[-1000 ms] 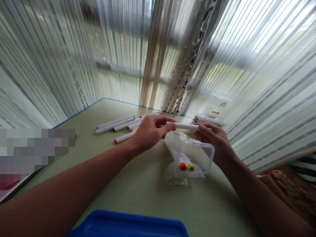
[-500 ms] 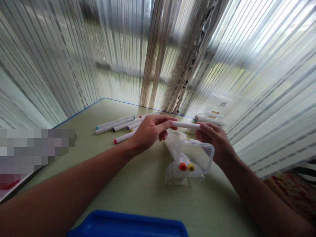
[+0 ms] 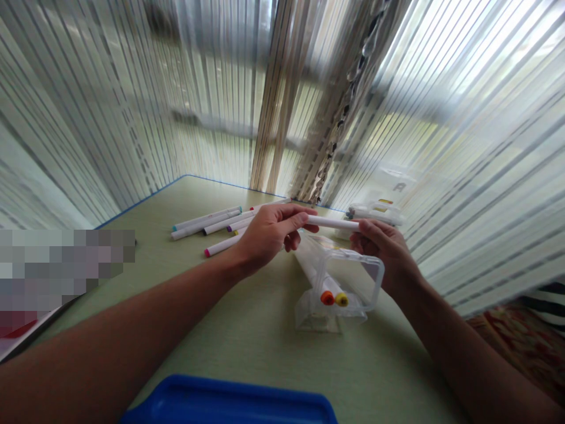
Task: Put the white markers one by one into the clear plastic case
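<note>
Pinching a white marker (image 3: 333,222) at opposite ends, left hand (image 3: 267,234) and right hand (image 3: 388,246) show closed fingers. Clear case (image 3: 378,282) sits below those fingers.

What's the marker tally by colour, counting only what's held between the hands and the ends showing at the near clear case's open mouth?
White-bodied marker between left hand and right hand, end colours hidden: 1
Orange-ended marker at the clear case: 1
Yellow-ended marker beside it: 1
Total: 3
</note>
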Demonstrator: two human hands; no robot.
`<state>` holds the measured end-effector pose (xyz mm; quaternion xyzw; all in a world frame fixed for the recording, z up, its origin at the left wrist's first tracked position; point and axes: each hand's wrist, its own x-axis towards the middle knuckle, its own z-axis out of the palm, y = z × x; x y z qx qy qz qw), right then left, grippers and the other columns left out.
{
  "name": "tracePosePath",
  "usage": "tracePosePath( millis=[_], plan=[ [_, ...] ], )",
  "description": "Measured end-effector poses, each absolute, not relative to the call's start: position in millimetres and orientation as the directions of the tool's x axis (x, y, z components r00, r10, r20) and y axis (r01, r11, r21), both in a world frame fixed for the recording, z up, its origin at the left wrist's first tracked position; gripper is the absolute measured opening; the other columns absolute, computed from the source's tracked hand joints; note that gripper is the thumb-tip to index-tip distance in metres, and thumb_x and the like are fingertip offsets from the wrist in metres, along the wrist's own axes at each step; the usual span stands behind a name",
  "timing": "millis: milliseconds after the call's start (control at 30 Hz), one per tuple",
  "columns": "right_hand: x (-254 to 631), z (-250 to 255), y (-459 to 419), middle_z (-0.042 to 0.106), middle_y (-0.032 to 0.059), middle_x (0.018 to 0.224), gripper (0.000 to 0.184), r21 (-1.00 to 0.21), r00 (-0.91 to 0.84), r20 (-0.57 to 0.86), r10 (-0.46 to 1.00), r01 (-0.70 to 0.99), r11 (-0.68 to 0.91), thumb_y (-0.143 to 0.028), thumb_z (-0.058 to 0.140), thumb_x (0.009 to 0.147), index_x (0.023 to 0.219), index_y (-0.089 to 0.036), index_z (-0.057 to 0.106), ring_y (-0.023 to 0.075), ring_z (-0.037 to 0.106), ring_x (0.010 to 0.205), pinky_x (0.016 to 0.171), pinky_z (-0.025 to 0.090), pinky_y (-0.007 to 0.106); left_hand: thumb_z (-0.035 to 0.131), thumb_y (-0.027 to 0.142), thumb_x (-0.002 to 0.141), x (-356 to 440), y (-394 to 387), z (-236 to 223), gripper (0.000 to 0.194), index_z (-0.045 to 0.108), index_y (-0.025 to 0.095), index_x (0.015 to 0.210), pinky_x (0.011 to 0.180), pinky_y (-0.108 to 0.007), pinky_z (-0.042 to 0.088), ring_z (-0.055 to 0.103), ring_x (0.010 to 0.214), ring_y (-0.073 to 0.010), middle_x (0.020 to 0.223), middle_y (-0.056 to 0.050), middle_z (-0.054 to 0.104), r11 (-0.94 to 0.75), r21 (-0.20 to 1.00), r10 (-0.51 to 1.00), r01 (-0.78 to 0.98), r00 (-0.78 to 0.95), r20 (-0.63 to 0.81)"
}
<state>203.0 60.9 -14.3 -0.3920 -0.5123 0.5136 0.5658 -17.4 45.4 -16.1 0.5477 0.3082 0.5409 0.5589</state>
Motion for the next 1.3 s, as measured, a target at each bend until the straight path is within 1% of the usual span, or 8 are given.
tracePosePath(
  millis=[267, 533, 667, 800, 1000, 1167, 1300],
  plan=[
    [203.5, -14.7, 60.8, 0.063, -0.0012, 0.055, 0.033, -0.968, -0.074, 0.201, 0.977, -0.17, 0.186, -0.045, 0.09, 0.062, 0.071, -0.019, 0.07, 0.0076, 0.05, 0.039, 0.035, 0.038, 0.019, 0.063, 0.023, 0.089, -17.4, 45.0, -16.9, 0.028, 0.073, 0.008, 0.11, 0.048, -0.023, 0.038, 0.053, 0.049, -0.0072, 0.085, -0.011, 0.075, -0.17, 0.947, 0.943, -0.273, 0.233, 0.237],
    [201.5, -10.5, 59.0, 0.061, -0.0018, 0.051, 0.035, -0.971, -0.071, 0.181, 0.981, -0.169, 0.167, -0.044, 0.091, 0.057, 0.069, -0.019, 0.07, 0.0081, 0.049, 0.038, 0.035, 0.036, 0.019, 0.062, 0.023, 0.089, -17.1, 44.3, -16.5, 0.028, 0.073, 0.008, 0.11, 0.048, -0.023, 0.038, 0.053, 0.049, -0.0072, 0.086, -0.011, 0.076, -0.178, 0.95, 0.943, -0.258, 0.232, 0.24],
    [203.0, -12.4, 60.4, 0.062, -0.0016, 0.053, 0.033, -0.973, -0.08, 0.193, 0.978, -0.143, 0.181, -0.046, 0.089, 0.061, 0.07, -0.021, 0.07, 0.0091, 0.049, 0.038, 0.035, 0.037, 0.021, 0.061, 0.023, 0.089, -17.1, 44.2, -17.1, 0.028, 0.074, 0.009, 0.111, 0.048, -0.023, 0.039, 0.053, 0.049, -0.0073, 0.084, -0.011, 0.076, -0.176, 0.95, 0.944, -0.258, 0.23, 0.237],
    [204.1, -13.9, 61.5, 0.062, -0.0015, 0.053, 0.034, -0.973, -0.074, 0.184, 0.98, -0.157, 0.171, -0.045, 0.089, 0.061, 0.071, -0.02, 0.07, 0.0087, 0.05, 0.039, 0.035, 0.037, 0.02, 0.062, 0.022, 0.089, -16.9, 44.4, -17.2, 0.028, 0.074, 0.008, 0.11, 0.047, -0.023, 0.038, 0.054, 0.049, -0.0075, 0.083, -0.011, 0.076, -0.17, 0.95, 0.947, -0.261, 0.225, 0.231],
    [202.1, -12.4, 60.2, 0.062, -0.0013, 0.053, 0.035, -0.974, -0.056, 0.16, 0.985, -0.172, 0.149, -0.045, 0.092, 0.057, 0.069, -0.019, 0.071, 0.0082, 0.049, 0.039, 0.035, 0.035, 0.019, 0.061, 0.021, 0.089, -16.3, 44.3, -15.9, 0.026, 0.073, 0.008, 0.108, 0.047, -0.022, 0.038, 0.053, 0.048, -0.007, 0.082, -0.01, 0.075, -0.164, 0.952, 0.948, -0.258, 0.224, 0.224],
    [203.2, -14.5, 60.9, 0.063, -0.0011, 0.055, 0.034, -0.971, -0.063, 0.198, 0.978, -0.146, 0.187, -0.046, 0.089, 0.062, 0.069, -0.02, 0.069, 0.0085, 0.049, 0.039, 0.035, 0.034, 0.021, 0.062, 0.023, 0.089, -16.5, 44.0, -16.2, 0.027, 0.073, 0.009, 0.108, 0.047, -0.022, 0.038, 0.053, 0.048, -0.0066, 0.085, -0.011, 0.076, -0.179, 0.952, 0.944, -0.248, 0.228, 0.237],
    [205.5, -17.0, 62.8, 0.062, -0.0017, 0.055, 0.033, -0.971, -0.077, 0.207, 0.975, -0.137, 0.195, -0.047, 0.088, 0.065, 0.071, -0.02, 0.068, 0.0087, 0.049, 0.039, 0.035, 0.035, 0.021, 0.064, 0.024, 0.088, -16.9, 43.5, -16.6, 0.026, 0.074, 0.009, 0.106, 0.047, -0.022, 0.038, 0.052, 0.049, -0.0062, 0.084, -0.01, 0.075, -0.208, 0.952, 0.939, -0.224, 0.228, 0.259]
  ],
)
